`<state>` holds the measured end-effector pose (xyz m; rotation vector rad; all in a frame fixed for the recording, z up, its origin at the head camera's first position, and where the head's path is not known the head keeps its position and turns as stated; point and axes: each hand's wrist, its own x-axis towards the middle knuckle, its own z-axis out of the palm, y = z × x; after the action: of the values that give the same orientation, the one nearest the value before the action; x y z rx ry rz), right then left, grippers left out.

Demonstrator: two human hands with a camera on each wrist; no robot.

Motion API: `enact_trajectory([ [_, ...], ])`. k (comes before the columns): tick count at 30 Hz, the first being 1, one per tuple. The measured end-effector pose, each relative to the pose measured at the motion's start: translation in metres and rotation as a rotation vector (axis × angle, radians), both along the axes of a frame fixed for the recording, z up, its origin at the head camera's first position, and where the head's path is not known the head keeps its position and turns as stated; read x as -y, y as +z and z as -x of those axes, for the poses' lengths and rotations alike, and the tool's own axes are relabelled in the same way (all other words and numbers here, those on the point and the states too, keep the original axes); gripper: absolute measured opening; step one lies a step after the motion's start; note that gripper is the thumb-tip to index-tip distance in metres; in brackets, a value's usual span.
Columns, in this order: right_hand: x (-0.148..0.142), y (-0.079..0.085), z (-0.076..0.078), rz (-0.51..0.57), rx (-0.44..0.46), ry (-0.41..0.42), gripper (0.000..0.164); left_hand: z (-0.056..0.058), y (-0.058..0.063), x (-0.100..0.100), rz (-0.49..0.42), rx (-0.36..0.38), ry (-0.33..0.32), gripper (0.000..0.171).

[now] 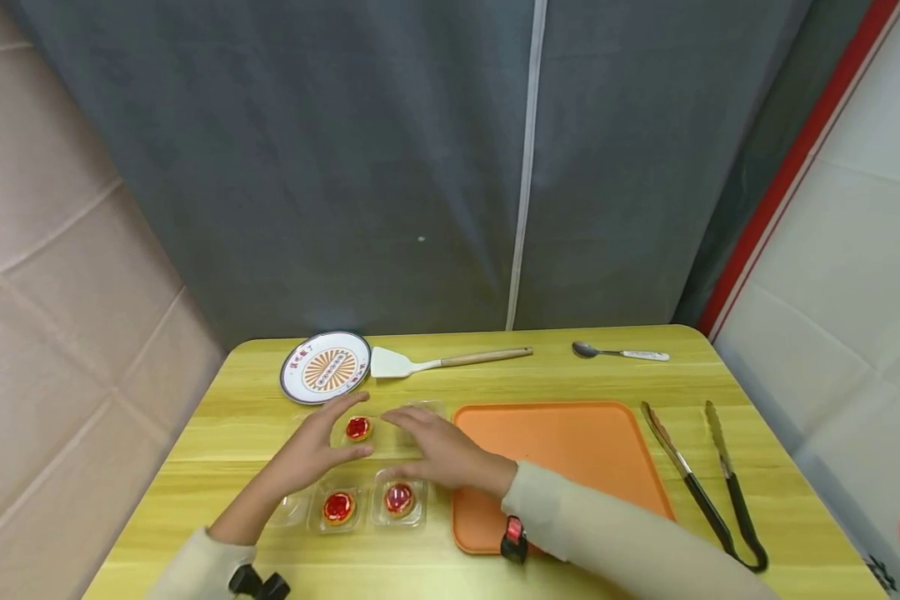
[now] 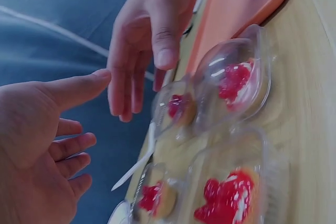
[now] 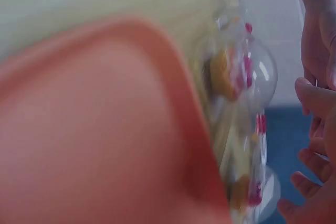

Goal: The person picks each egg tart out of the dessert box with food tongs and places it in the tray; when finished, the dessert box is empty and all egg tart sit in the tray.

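My left hand (image 1: 311, 450) and right hand (image 1: 438, 448) hover over the left part of the table, palms facing each other. Their fingers are spread and relaxed, and nothing is held. Between and below them sit small red-topped tarts in clear plastic boxes: a back tart (image 1: 357, 428), a front-left tart (image 1: 338, 507) and a front-right tart (image 1: 399, 498). In the left wrist view, a clear domed lid covers one tart (image 2: 236, 85), while the nearest tart (image 2: 228, 198) appears uncovered. The right hand partly hides another clear box (image 1: 429, 407) behind it.
An orange tray (image 1: 562, 433) lies right of the boxes, partly under the right forearm. Black-handled tongs (image 1: 742, 517) rest farther right. Along the back are a patterned plate (image 1: 328, 367), a white spatula with a wooden handle (image 1: 480, 357) and a spoon (image 1: 618, 352). A grey curtain (image 1: 382, 167) hangs behind.
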<state>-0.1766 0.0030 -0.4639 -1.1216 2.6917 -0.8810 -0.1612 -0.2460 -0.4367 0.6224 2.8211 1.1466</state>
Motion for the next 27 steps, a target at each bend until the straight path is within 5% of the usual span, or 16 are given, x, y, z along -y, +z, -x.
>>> enact_trajectory([
  [6, -0.026, -0.005, 0.012, 0.019, 0.017, -0.055, 0.082, 0.025, -0.013, -0.029, 0.035, 0.032, -0.057, 0.083],
  [13, -0.046, -0.014, 0.031, 0.014, 0.052, -0.111, 0.084, 0.047, -0.033, -0.049, 0.190, 0.056, -0.067, 0.099],
  [19, -0.052, -0.026, 0.042, -0.022, 0.092, -0.126, 0.085, 0.053, -0.044, -0.055, 0.303, 0.029, -0.094, 0.101],
  [27, -0.051, -0.032, 0.045, -0.044, 0.072, -0.136, 0.083, 0.052, -0.054, -0.053, 0.287, 0.023, -0.065, 0.093],
])
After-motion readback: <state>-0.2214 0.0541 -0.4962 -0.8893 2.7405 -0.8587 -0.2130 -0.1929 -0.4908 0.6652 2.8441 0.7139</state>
